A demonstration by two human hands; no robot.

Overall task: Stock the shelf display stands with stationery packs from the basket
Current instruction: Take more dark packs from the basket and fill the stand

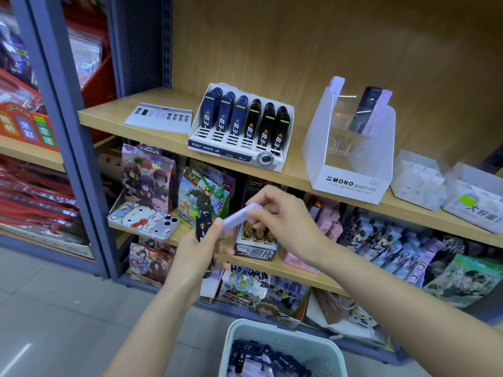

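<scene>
the right grip point(280, 221) pinches a slim lilac plastic pack point(242, 217) while the left grip point(196, 254) curls round dark navy packs point(202, 227), which might slip floorwards if that crowded hold loosens.

Shelf point(136, 115) wood-grain laminate, matt. Upright point(54, 104) painted metal, blue-grey, perforated. Basket point(272, 329) pale plastic, matt, holed walls. Mono stand point(318, 126) frosted translucent plastic. Card stand point(234, 151) white printed cardboard, slight sheen. Dark packs point(253, 123) glossy plastic. Lilac pack point(239, 219) smooth, matt-looking. Sheet point(159, 118) plain paper. Floor point(54, 308) grey tile, smooth, faint shine.
</scene>
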